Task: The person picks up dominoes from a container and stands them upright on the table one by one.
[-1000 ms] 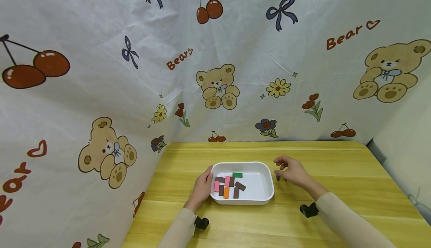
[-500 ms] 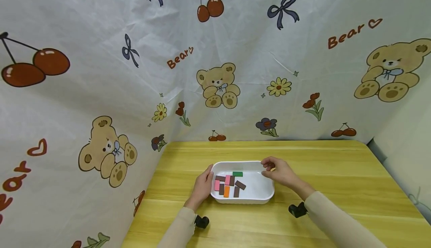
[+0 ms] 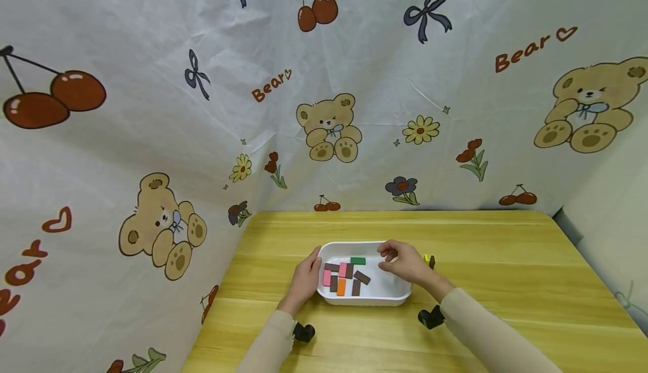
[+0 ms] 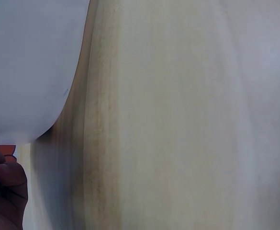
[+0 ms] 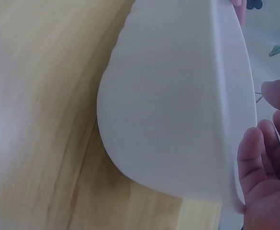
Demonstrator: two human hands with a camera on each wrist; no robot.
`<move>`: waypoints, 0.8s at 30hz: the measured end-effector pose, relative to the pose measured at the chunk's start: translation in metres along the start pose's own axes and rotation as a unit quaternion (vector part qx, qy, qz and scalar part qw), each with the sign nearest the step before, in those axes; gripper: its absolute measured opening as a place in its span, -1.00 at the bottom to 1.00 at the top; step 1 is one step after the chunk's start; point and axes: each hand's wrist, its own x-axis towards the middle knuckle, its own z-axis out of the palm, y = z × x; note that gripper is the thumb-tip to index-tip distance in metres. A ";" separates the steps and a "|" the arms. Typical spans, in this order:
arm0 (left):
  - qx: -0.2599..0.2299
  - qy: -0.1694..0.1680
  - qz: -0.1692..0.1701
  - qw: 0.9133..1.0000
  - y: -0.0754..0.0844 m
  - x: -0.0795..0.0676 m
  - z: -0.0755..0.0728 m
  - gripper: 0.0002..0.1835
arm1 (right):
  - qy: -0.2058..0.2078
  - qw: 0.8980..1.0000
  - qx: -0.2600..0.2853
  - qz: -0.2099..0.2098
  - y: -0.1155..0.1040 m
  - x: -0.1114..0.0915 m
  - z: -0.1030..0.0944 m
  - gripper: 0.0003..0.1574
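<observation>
A white tray [image 3: 390, 300] rests on the table, with pink, dark brown, orange and green [image 3: 358, 261] blocks mostly in its left half. My left hand [image 3: 304, 277] holds the tray's left side, thumb at the rim. Above the tray's right part is my right hand [image 3: 407, 261], fingers bent and thumb close to them. In the right wrist view its thumb [image 5: 276, 95] and fingers [image 5: 251, 153] show beyond the tray's rim; whether it holds a block I cannot tell. A yellow block [image 3: 426, 259] and a dark brown block [image 3: 432, 261] stand on the table behind the right wrist.
The yellow wood-grain table [image 3: 506, 283] runs up to a pale cloth [image 3: 374, 69] printed with bears, cherries and flowers, hung at the back and left. Each wrist carries a small black camera mount.
My right hand has moved left from beside the tray to over its right part, uncovering the yellow and brown blocks on the table. The left hand and tray hold still.
</observation>
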 end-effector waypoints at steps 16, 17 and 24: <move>-0.012 0.002 -0.006 1.000 0.000 0.000 0.001 -0.48 | -0.017 0.999 0.003 -0.042 -0.003 0.007 0.023 -0.62; -0.013 0.002 -0.007 1.000 0.001 0.000 0.001 -0.48 | -0.019 0.999 0.004 -0.047 -0.002 0.008 0.024 -0.62; -0.019 0.002 -0.009 1.000 0.002 0.000 0.001 -0.47 | -0.024 0.999 0.004 -0.041 0.001 0.012 0.036 -0.59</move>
